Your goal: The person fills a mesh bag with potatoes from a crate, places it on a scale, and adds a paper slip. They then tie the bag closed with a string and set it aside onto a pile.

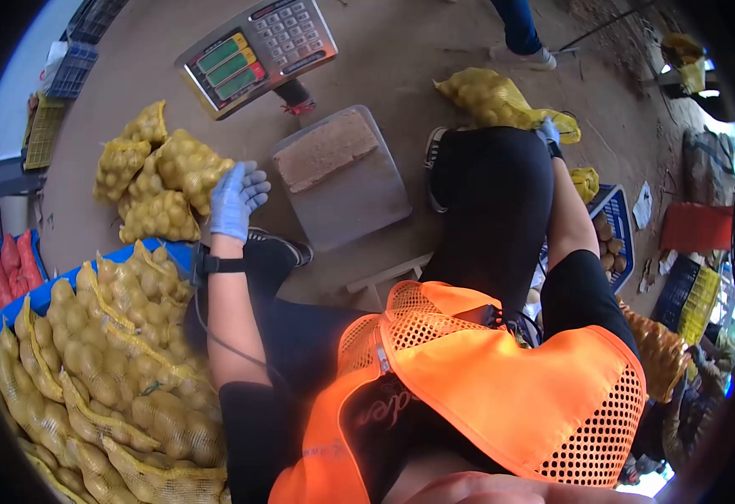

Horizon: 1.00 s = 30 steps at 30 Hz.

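Gripping the neck of a yellow mesh potato bag [481, 94] at the frame's upper right with the gloved right hand [547, 132]. Extending the gloved left hand [238, 198], open-fingered and well apart, left of centre, beside filled mesh bags [159, 181]; unable to tell contact. Straddling a digital platform scale [355, 220] bearing a brown slab [325, 160].

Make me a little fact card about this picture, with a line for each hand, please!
Left hand: gloved, open, beside piled net bags
Right hand: gloved, at a yellow net bag, grip unclear
Scale: bears a brown block
Blue crate: heaped with bulging bags
Clothing: orange vest
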Each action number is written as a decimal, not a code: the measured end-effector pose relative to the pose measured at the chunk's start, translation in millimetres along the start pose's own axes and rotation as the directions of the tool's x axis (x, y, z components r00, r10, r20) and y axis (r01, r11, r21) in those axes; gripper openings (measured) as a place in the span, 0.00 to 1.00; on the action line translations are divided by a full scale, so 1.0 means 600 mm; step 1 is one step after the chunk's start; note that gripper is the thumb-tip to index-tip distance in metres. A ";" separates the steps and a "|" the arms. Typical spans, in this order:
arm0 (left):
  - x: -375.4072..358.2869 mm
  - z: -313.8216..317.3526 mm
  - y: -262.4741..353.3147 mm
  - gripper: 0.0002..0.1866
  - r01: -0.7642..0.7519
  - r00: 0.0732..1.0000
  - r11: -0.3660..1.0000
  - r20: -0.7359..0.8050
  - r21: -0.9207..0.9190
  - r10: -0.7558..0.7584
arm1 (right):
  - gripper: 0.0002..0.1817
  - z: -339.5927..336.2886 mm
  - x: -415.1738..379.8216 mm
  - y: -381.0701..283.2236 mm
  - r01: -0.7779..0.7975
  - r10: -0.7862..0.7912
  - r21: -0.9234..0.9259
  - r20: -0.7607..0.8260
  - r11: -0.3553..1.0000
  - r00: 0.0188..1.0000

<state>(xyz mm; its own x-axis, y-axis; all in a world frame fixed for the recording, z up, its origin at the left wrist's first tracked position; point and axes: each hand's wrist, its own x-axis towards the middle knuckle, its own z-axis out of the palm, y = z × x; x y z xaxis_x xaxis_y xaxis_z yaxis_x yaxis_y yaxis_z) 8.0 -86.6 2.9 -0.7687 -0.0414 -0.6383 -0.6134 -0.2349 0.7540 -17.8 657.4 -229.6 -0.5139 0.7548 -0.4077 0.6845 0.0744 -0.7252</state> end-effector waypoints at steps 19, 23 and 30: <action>-0.077 0.106 -0.095 0.38 0.277 0.937 0.950 0.260 -0.147 -0.233 | 0.15 -0.090 -0.667 -0.580 0.283 -0.561 0.570 0.401 0.772 0.724; -0.143 0.223 -0.121 0.46 0.471 0.877 0.769 0.319 -0.431 -0.359 | 0.17 -0.072 -0.754 -0.576 0.371 -0.589 0.463 0.546 0.805 0.596; -0.194 0.260 -0.220 0.44 0.512 0.848 0.381 0.380 -0.770 -0.371 | 0.20 -0.003 -0.928 -0.528 0.580 -0.412 0.479 0.875 0.659 -0.254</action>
<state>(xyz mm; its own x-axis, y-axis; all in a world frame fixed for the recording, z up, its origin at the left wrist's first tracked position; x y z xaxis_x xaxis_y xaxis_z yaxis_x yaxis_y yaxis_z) 150.4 100.7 2.1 -0.4929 0.4207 -0.7616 -0.4878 -0.8584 -0.1585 52.6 214.6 228.1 -0.6042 -0.7925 -0.0831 -0.0940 0.1744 -0.9802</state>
